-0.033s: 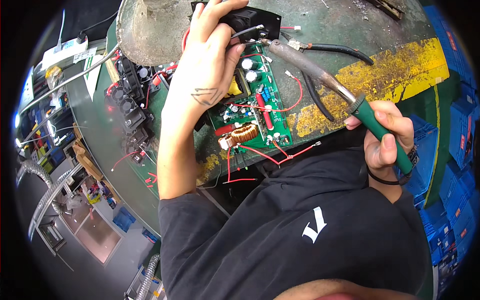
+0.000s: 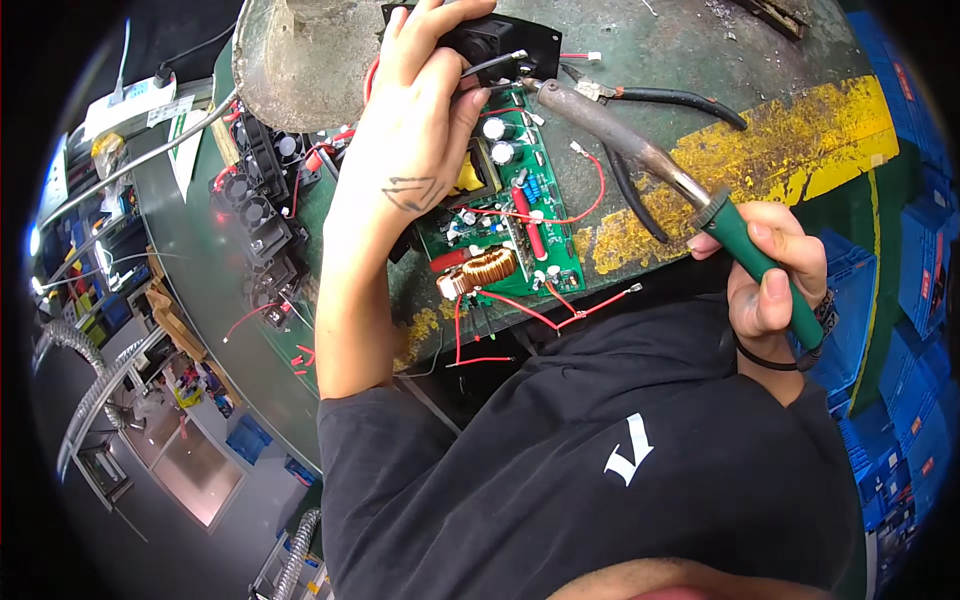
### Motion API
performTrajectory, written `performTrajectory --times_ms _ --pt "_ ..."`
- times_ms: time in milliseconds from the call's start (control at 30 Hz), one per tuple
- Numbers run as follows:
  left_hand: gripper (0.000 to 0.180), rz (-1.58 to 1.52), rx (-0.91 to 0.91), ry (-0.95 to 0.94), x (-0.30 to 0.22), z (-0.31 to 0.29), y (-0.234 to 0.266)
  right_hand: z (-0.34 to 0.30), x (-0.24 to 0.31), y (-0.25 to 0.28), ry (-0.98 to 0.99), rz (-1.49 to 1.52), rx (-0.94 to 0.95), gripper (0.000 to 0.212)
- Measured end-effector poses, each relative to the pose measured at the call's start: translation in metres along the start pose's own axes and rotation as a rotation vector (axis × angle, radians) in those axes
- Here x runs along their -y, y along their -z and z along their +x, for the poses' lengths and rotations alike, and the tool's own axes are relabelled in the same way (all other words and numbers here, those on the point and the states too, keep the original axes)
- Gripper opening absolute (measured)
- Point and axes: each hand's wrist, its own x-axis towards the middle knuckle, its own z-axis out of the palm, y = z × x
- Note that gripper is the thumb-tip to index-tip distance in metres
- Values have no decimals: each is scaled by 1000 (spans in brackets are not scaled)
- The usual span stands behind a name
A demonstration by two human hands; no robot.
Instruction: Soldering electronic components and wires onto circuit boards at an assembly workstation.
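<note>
My right hand (image 2: 778, 268) is wrapped round the green handle of a soldering iron (image 2: 610, 125). The iron slants up to the left, and its tip ends close to my left fingers, at the upper edge of a green circuit board (image 2: 562, 240). My left hand (image 2: 428, 90) is closed over that end of the board, with a black wire (image 2: 495, 64) coming out between its fingers. Behind these fingers is a black fan (image 2: 485, 38) on a dark panel (image 2: 540, 45), partly covered. The board carries a copper coil (image 2: 490, 265), capacitors and red wires (image 2: 520, 303).
Pliers with black handles (image 2: 690, 100) lie under and beside the iron. Several black fans (image 2: 255, 210) line the bench on the left. A worn metal plate (image 2: 290, 70) sits at the far left, yellow striping (image 2: 830, 125) on the right. Blue bins (image 2: 915, 350) stand beyond the right edge.
</note>
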Motion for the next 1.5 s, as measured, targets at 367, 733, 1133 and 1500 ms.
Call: performTrajectory --times_ms 367,733,1133,1500 --pt "13 16 19 -22 2 1 -1 0 1 0 -4 -15 8 27" --pt "14 79 -9 -33 0 1 -5 1 3 -3 52 -60 29 28" --pt "16 83 -22 -42 1 0 -6 2 10 -1 28 -207 79 26" --pt "18 109 -6 -28 -6 1 -4 -2 10 -5 -6 -190 34 23"
